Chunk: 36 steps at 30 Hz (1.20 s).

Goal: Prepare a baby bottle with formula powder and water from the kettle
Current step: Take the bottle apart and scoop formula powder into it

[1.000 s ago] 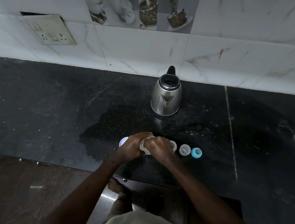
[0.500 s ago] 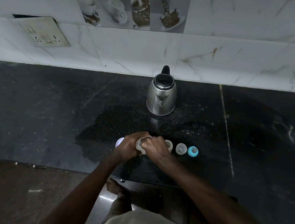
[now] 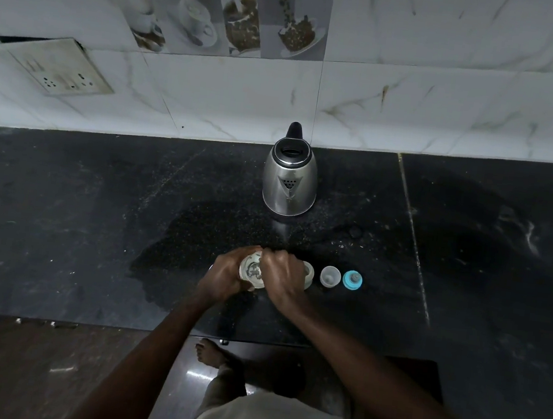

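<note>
A socket hangs on the left wall. At the counter's front, the left hand curls round a pale jar. The right hand grips its other side. The kettle stands behind. A half-hidden bottle, a clear cap and a blue teat follow.

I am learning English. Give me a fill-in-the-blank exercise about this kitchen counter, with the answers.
The kettle has a ___ lid. Beside the clear cap stands a ___ ring. The left hand and right hand grip one container, so the count of busy hands is ___.
Missing words: black; blue; two.
</note>
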Available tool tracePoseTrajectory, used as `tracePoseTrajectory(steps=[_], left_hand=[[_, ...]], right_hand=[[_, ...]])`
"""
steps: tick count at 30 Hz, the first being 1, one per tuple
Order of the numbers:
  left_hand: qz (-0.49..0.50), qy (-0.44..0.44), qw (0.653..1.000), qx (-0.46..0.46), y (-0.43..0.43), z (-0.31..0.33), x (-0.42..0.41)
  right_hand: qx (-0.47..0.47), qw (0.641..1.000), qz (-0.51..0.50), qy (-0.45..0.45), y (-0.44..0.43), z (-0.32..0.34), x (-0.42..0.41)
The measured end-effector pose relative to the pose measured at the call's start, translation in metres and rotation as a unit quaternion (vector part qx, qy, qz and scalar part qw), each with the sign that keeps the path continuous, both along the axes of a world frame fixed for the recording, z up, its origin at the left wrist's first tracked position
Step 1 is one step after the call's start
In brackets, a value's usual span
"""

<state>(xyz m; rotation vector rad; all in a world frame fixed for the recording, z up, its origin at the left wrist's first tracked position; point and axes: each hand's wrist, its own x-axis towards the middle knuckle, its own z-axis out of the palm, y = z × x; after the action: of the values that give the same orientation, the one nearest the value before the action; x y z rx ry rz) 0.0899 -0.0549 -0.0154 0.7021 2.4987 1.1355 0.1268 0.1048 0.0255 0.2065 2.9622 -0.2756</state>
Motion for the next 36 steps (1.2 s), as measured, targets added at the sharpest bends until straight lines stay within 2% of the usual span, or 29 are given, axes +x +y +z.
tracePoseTrajectory(steps=[5,10,16,27,33,36], left_hand=[[-0.003,0.002,1.0,0.013,0.006,0.007,0.002],[-0.019,0.011,1.0,0.013,0.012,0.013,0.003],[-0.006,-0.006,1.0,0.003,0.004,0.007,0.0],[-0.022,0.015,1.0,0.003,0.008,0.003,0.001],[-0.028,0.024,0.999,-0.007,0.001,0.002,0.0],[-0.038,0.019,0.999,-0.016,0.004,0.003,0.0]], right_hand=[[0.011,0.999,0.015,0.046,-0.001,-0.015,0.006],[0.014,0.998,0.062,0.027,-0.003,-0.018,0.011],[0.001,0.99,0.124,0.069,0.011,-0.023,0.006],[0.086,0.983,0.148,0.07,0.009,-0.024,0.01],[0.045,0.982,0.17,0.071,0.013,-0.033,0.006],[0.042,0.973,0.217,0.069,0.021,-0.035,0.006]])
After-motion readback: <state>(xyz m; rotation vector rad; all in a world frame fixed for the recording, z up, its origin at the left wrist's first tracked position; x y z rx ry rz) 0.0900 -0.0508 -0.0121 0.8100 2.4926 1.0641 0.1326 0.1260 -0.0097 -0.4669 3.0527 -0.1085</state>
